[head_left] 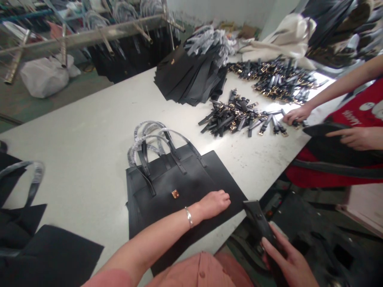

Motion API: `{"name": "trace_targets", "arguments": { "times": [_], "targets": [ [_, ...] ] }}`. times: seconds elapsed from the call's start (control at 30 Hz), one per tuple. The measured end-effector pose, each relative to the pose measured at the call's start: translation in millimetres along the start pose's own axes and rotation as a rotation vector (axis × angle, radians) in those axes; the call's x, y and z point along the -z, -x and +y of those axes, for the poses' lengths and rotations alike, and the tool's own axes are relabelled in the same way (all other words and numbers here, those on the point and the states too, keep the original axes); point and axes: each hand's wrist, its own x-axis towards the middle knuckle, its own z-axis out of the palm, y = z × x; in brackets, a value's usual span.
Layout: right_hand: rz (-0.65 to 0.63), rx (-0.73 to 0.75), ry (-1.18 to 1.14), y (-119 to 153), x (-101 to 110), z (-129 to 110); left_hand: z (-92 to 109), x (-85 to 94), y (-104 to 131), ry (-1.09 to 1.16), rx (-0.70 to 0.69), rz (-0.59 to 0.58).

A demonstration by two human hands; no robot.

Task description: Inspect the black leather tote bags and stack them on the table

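Note:
My left hand (214, 203) rests with curled fingers on the lower right of a stack of flat black handbags (191, 183). Whatever it may hold is hidden. The top bag has a gold clasp plate (175, 194), and the handles (149, 137) are partly wrapped in clear plastic. Off the table's front edge, at the lower right, my right hand (284, 253) is closed around a long black strap-like piece (259, 219) with a broad, flat end. A small metallic spot shows by my thumb.
A co-worker's hands (299, 115) are at the right, one by a pile of black buckle straps (233, 115). Fanned black bags (191, 75) lie at the back of the white table (98, 119). More black pieces (60, 255) lie at left. A metal rack (83, 40) stands behind.

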Motion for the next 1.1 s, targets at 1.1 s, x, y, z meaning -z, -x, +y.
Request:
{"name": "trace_targets", "arguments": {
  "times": [1.1],
  "targets": [
    [-0.014, 0.120, 0.097, -20, -20, -27, -22, -13.4, -2, 0.208, 0.393, 0.325]
  ]
}}
